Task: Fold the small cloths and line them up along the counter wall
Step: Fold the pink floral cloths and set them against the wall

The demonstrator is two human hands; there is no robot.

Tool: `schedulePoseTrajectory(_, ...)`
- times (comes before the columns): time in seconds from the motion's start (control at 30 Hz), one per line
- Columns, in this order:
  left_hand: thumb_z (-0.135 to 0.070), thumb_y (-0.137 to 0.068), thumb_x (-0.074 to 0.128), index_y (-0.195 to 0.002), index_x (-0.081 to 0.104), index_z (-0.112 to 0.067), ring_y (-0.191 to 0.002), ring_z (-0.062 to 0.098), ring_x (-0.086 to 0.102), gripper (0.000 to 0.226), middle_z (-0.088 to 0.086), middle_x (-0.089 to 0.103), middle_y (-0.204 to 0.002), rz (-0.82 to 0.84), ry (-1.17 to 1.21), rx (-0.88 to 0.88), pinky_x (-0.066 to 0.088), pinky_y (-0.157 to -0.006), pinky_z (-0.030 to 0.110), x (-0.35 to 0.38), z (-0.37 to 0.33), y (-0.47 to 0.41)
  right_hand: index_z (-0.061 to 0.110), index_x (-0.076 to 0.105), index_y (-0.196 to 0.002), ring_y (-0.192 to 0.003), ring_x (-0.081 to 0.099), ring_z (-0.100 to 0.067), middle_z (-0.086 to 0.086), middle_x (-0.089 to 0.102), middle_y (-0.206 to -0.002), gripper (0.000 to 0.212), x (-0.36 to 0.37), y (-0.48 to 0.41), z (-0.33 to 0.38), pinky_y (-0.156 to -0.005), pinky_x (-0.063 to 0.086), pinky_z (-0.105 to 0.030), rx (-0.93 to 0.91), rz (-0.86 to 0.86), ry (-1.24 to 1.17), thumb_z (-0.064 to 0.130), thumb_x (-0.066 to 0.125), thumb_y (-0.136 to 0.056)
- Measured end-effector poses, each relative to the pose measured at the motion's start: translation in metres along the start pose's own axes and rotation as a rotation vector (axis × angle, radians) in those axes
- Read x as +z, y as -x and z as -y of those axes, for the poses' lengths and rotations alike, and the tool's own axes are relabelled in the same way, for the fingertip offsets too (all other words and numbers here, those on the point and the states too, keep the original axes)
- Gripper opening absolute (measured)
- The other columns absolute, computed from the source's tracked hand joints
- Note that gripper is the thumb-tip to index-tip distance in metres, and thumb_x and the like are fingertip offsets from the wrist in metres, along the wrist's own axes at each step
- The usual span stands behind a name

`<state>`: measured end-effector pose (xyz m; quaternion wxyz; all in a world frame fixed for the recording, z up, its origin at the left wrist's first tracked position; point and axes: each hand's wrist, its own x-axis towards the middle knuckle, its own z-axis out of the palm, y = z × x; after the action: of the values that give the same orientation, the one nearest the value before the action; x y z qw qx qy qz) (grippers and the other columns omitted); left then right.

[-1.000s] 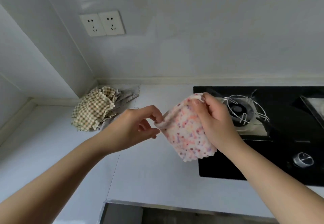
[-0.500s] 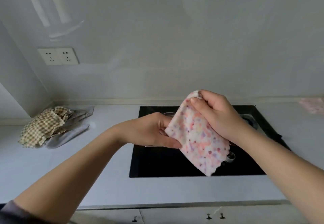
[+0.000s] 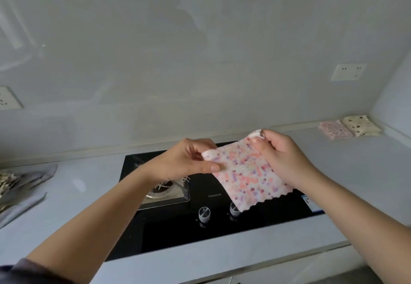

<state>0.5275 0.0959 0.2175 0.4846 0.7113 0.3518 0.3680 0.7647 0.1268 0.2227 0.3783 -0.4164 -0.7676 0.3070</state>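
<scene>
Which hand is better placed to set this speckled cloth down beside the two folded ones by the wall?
Probably the right hand. It grips the speckled cloth at its top corner and is nearer the folded cloths lying at the far right. The left hand only pinches the opposite edge.

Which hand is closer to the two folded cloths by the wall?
Right. The right hand pinches the held cloth left of the folded cloths; the left hand grips its other corner, farther left over the stove.
</scene>
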Motion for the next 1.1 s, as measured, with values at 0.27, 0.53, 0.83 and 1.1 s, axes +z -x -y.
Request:
schedulePoseTrajectory(0.27, -0.035, -0.07, 0.081, -0.068, 0.06, -0.017, -0.069, 0.015, 0.064, 0.028, 0.001, 0.065, -0.067, 0.009, 0.096, -0.039, 0.051, -0.07, 0.024, 0.028, 0.036, -0.077, 0.007, 0.044, -0.07, -0.049, 0.03, -0.004, 0.013, 0.034, -0.049, 0.035, -0.047, -0.003, -0.054, -0.049, 0.026, -0.019, 0.092, -0.092, 0.018, 0.028, 0.046, -0.098)
schedulePoseTrajectory(0.53, -0.03, -0.086, 0.063, -0.121, 0.053, -0.006, -0.1, 0.028, 0.064, 0.043, 0.015, 0.065, -0.11, -0.195, 0.702, -0.243, 0.056, -0.08, 0.04, 0.104, 0.059, -0.172, 0.014, 0.043, -0.067, -0.052, 0.034, -0.002, 0.013, 0.038, -0.052, 0.032, -0.102, -0.041, -0.117, -0.05, 0.028, -0.017, 0.122, -0.222, 0.006, 0.024, 0.048, -0.098)
schedulePoseTrajectory(0.83, -0.037, -0.1, 0.041, -0.059, 0.035, -0.017, -0.049, 0.009, 0.036, 0.046, -0.01, 0.037, -0.048, -0.845, 0.104, -0.241, 0.032, -0.05, 0.026, 0.192, 0.089, -0.332, 0.017, 0.029, -0.061, -0.049, 0.027, -0.007, 0.005, 0.028, -0.053, 0.041, -0.181, -0.085, -0.217, -0.048, 0.022, -0.023, 0.209, -0.466, 0.041, 0.02, 0.047, -0.099)
schedulePoseTrajectory(1.1, -0.03, -0.098, 0.049, -0.096, 0.061, -0.013, -0.081, 0.019, 0.064, 0.021, 0.002, 0.067, -0.09, -0.497, 0.301, -0.612, 0.051, -0.066, 0.029, 0.244, 0.122, -0.438, 0.019, 0.06, -0.084, -0.062, 0.059, -0.014, 0.001, 0.063, -0.076, 0.029, -0.266, -0.102, -0.318, -0.045, 0.039, -0.018, 0.831, -0.402, -0.305, 0.042, 0.047, -0.096)
